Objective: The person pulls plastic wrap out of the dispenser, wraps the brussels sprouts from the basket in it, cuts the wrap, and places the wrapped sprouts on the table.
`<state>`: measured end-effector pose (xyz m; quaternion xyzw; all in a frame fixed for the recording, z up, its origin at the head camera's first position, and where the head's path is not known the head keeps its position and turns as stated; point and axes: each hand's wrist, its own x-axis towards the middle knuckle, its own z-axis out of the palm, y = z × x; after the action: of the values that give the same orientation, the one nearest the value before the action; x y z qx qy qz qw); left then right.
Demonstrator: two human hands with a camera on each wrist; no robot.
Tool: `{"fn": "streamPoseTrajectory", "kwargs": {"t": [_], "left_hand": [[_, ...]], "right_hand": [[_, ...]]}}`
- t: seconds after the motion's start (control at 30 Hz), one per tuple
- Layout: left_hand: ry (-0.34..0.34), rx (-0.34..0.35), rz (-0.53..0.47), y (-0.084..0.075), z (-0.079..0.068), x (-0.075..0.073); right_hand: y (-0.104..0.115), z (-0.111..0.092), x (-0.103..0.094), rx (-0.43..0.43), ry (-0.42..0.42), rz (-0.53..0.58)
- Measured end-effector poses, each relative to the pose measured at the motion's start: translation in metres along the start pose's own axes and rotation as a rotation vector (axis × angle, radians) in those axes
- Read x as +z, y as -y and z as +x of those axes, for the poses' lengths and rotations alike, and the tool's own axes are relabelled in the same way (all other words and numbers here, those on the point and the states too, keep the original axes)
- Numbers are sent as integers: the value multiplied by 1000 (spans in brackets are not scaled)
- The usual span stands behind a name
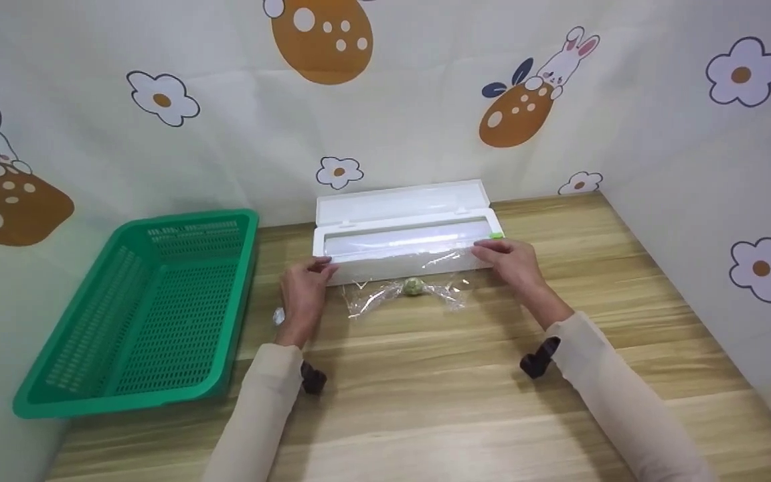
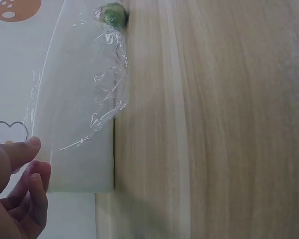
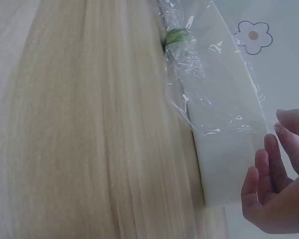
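A long white cling film dispenser [image 1: 405, 264] lies with its lid [image 1: 402, 202] raised, and a green slider [image 1: 496, 235] sits at its right end. Clear cling film [image 1: 372, 299] drapes over its front and down to the table. A small round green item [image 1: 413, 286], wrapped in film, rests at the film's hanging end by the dispenser's front. My left hand [image 1: 304, 294] pinches the film's edge at the dispenser's left end. At the right end, my right hand [image 1: 511, 263] pinches the film by the slider, thumb and index fingertip close together in the right wrist view.
A green perforated basket [image 1: 241, 288] stands on the wooden table [image 1: 425, 402] at the left. A small crumpled clear wad [image 1: 278, 316] lies beside my left wrist. Behind the dispenser hangs a patterned cloth [image 1: 419, 120], which continues along both sides.
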<state>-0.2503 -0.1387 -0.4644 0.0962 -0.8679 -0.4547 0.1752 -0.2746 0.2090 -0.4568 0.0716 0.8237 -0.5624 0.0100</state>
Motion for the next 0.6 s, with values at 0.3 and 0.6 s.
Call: {"fn": "streamPoseTrajectory", "kwargs": {"t": [0.3, 0.6], "left_hand": [[57, 53, -21, 3, 0, -4], [208, 114, 11, 6, -12, -14]], "right_hand": [[0, 1, -7, -24, 9, -5], [-10, -4, -15, -237, 69, -114]]}}
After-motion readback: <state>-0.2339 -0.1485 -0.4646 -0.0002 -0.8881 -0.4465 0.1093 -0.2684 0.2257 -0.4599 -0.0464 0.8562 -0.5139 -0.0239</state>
